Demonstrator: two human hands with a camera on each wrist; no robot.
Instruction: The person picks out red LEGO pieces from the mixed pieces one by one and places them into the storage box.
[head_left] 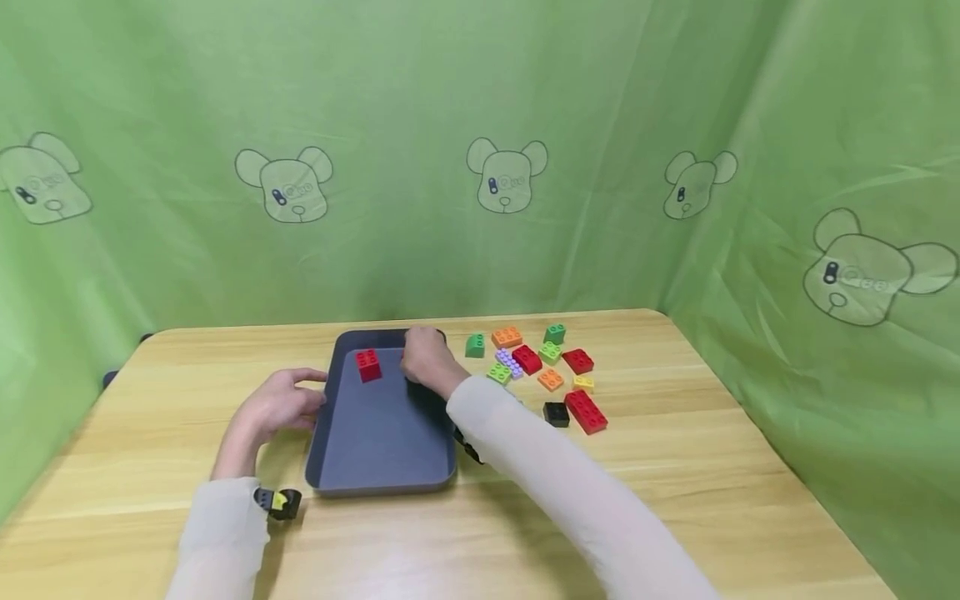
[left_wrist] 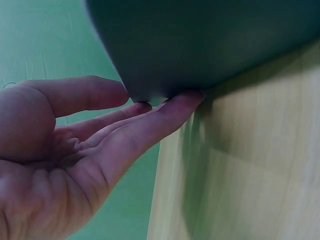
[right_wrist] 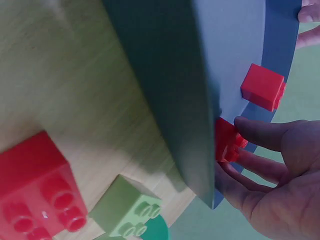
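A dark grey tray [head_left: 382, 442] lies on the wooden table. Inside its far right corner my right hand [head_left: 429, 360] pinches a red toy brick [right_wrist: 225, 136] between thumb and fingers, close against the tray's wall; the head view mostly hides this brick behind the hand. Another red toy brick [head_left: 368, 365] sits in the tray toward the far left. At the tray's left side, my left hand [head_left: 281, 404] touches the outer wall with nearly straight fingers [left_wrist: 145, 122], the thumb apart from them at the tray's edge.
To the tray's right lie several loose bricks: an orange brick [head_left: 507, 337], a purple brick [head_left: 509, 363], a black brick [head_left: 556, 414] and a long red brick [head_left: 586, 412] among them. A green curtain [head_left: 405, 250] hangs behind the table and along its right side.
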